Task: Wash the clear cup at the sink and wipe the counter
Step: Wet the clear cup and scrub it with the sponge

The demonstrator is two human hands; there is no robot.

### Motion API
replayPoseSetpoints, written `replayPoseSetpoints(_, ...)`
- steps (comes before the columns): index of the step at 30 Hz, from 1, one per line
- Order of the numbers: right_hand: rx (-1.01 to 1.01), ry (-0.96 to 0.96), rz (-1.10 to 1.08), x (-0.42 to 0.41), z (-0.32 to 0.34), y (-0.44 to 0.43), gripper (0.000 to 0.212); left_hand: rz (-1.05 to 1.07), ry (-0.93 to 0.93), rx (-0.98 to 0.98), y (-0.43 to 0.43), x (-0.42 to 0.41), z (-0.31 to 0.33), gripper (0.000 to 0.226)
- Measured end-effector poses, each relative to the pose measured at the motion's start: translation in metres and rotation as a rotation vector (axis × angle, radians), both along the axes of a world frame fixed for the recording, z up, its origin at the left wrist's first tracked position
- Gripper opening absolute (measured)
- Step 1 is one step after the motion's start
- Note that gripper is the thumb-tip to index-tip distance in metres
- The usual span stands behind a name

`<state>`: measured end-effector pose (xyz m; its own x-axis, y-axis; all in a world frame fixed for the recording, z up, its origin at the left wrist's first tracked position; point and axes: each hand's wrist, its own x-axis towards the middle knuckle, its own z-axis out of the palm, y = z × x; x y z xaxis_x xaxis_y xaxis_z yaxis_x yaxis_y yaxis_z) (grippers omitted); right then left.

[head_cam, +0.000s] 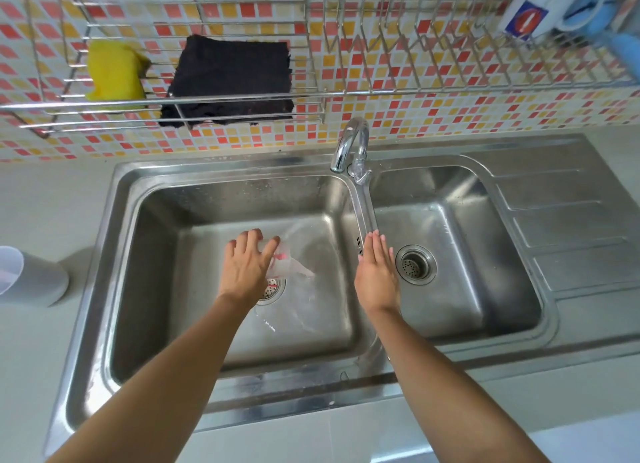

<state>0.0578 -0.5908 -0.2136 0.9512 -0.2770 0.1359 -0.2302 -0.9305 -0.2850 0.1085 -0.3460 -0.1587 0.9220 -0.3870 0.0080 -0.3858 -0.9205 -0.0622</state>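
Note:
Over the left basin of the steel double sink (121,254), my left hand (247,265) grips a clear cup (287,265) with red markings, tipped on its side with its mouth to the right. The cup is blurred. My right hand (375,272) is held flat with straight fingers above the divider between the basins and holds nothing. The chrome tap (349,144) stands behind the divider, its spout towards the left basin. Whether water is running I cannot tell. A black cloth (230,81) and a yellow sponge (114,71) lie on the wire wall rack (242,97) above the sink.
A grey cup (31,275) stands on the pale counter (45,203) left of the sink. The right basin has a drain (415,263), and a ribbed drainboard (571,227) lies beyond it. Mugs (568,9) sit on the rack at the top right.

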Motion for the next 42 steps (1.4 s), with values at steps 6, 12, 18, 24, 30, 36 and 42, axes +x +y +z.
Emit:
replayPoseSetpoints(6, -0.004, -0.012, 0.000, 0.000, 0.001, 0.000, 0.047, -0.081, -0.103, 0.194, 0.001, -0.002, 0.006, 0.082)
replayPoseSetpoints(12, 0.010, 0.015, 0.008, 0.000, 0.002, 0.000, 0.046, -0.110, -0.159, 0.195, 0.004, -0.007, 0.012, 0.077)
replayPoseSetpoints(18, 0.022, 0.152, 0.064, -0.002, 0.007, -0.009, 0.051, -0.035, -0.210, -0.024, 0.023, -0.015, 0.017, 0.078)
replayPoseSetpoints(24, 0.045, 0.298, 0.104, -0.002, 0.040, 0.008, 0.062, 0.143, -0.078, -0.272, 0.058, -0.035, 0.049, 0.090)
replayPoseSetpoints(30, 0.330, -0.274, 0.183, -0.014, 0.113, 0.106, 0.038, 0.233, -0.038, -0.479, 0.091, -0.049, 0.077, 0.079)
replayPoseSetpoints(36, 0.392, -0.825, 0.457, 0.029, 0.265, 0.208, 0.025, 0.214, -0.135, -0.631, 0.122, -0.046, 0.115, 0.078)
replayPoseSetpoints(42, 0.243, -0.270, 0.491, 0.133, 0.338, 0.257, 0.038, 0.216, -0.180, -0.717, 0.150, -0.029, 0.149, 0.081)
